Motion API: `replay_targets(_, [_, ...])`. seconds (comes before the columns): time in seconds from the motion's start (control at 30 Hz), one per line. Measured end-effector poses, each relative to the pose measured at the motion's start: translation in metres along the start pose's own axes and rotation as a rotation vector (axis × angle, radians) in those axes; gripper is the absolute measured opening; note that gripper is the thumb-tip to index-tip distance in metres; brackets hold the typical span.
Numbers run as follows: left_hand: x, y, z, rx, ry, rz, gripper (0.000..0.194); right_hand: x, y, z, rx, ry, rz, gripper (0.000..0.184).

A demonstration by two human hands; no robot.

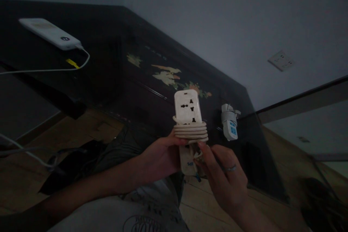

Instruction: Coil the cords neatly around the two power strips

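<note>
A white power strip (pixel 187 103) is held upright in front of me, its sockets facing the camera. Several turns of its white cord (pixel 190 131) wrap around its middle. My left hand (pixel 165 156) grips the strip from the left side, thumb lying just below the coils. On the right, my right hand (pixel 223 170), with a ring on one finger, pinches the cord's end with its plug (pixel 199 156) against the lower part of the strip. The fingertips partly cover the plug.
On the dark table (pixel 108 43) with a painted bird-and-flower pattern lies a second power strip (pixel 230 127), its cord wound round it. A white power bank (pixel 51 34) with a cable lies at the far left. A wall socket (pixel 281 60) is at the right.
</note>
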State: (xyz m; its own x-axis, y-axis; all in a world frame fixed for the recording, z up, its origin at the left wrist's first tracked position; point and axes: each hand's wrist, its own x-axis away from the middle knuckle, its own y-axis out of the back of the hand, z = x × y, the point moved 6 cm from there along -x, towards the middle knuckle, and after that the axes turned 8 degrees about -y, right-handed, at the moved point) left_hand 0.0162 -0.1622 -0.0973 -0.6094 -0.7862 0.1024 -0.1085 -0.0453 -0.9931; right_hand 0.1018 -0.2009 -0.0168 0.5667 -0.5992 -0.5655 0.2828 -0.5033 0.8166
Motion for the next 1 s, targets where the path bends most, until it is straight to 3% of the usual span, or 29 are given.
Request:
replay_targets(0.13, [-0.005, 0.002, 0.001, -0.018, -0.017, -0.036, 0.032, 0.004, -0.001, -0.003, 0.006, 0.001, -0.009, 0.038])
replay_targets(0.37, [-0.010, 0.010, 0.001, -0.073, 0.023, -0.002, 0.023, 0.003, -0.003, 0.002, 0.056, 0.020, -0.035, 0.031])
replay_targets(0.63, [-0.006, 0.010, 0.004, -0.045, -0.034, 0.019, 0.029, 0.005, -0.006, 0.004, 0.070, 0.023, -0.008, 0.031])
replay_targets(0.83, [-0.003, 0.010, 0.002, -0.041, -0.100, 0.000, 0.028, 0.009, -0.011, 0.000, 0.036, -0.025, -0.023, 0.044])
replay_targets(0.93, [-0.002, 0.010, 0.003, -0.063, -0.050, 0.005, 0.021, 0.013, -0.014, -0.002, 0.018, -0.053, -0.001, 0.054])
replay_targets(1.0, [-0.003, 0.011, 0.003, -0.088, -0.025, -0.004, 0.026, 0.015, -0.015, -0.004, 0.009, -0.077, 0.005, 0.058])
